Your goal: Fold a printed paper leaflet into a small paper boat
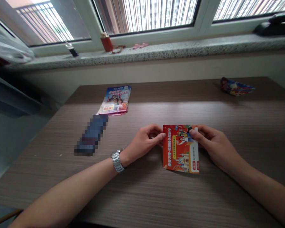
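Between my two hands is a red and yellow printed flyer [180, 152], nearly square, with cartoon figures and a castle on it. My left hand [149, 137] pinches its upper left edge between thumb and fingers. On the opposite side, my right hand [207, 137] grips the upper right edge, the thumb lying on the printed face. The lower edge of the flyer curls slightly and casts a shadow on the wooden table [142, 196]. A silver watch [118, 161] is on my left wrist.
A stack of blue and pink flyers [116, 99] lies at the back left, with a blurred-out dark rectangular object [91, 136] before it. A folded colourful paper piece [236, 87] stands at the back right. An orange-red bottle [106, 42] is on the stone windowsill [180, 49].
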Available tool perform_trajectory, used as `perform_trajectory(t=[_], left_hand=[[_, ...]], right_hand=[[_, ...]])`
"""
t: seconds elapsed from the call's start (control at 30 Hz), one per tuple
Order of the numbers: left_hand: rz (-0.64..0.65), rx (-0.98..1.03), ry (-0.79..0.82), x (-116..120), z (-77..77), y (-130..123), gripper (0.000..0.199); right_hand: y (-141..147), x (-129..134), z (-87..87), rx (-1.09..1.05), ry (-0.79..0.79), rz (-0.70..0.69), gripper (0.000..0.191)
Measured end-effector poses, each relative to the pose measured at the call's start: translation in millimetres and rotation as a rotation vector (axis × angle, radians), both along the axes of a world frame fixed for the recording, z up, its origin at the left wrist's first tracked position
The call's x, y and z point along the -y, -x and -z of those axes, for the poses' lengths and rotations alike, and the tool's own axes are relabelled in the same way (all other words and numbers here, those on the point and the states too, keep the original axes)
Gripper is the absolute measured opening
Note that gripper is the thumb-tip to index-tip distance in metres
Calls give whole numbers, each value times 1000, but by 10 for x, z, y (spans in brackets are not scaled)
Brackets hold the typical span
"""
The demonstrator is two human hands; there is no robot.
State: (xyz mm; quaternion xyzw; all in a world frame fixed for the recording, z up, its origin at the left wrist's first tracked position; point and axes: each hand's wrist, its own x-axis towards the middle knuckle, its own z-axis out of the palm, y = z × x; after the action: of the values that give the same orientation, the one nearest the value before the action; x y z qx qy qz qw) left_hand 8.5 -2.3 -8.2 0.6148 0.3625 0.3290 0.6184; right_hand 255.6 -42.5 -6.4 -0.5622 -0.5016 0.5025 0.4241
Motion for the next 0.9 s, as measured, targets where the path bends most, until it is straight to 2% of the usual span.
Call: perform_trajectory(t=[0.6,0.9], left_hand=[[-8,23,37,-20,-12,-1,27],[-34,36,52,-34,31,-6,25]], right_hand=[[-7,8,-16,118,-24,26,30],[31,11,-51,108,32,21,33]])
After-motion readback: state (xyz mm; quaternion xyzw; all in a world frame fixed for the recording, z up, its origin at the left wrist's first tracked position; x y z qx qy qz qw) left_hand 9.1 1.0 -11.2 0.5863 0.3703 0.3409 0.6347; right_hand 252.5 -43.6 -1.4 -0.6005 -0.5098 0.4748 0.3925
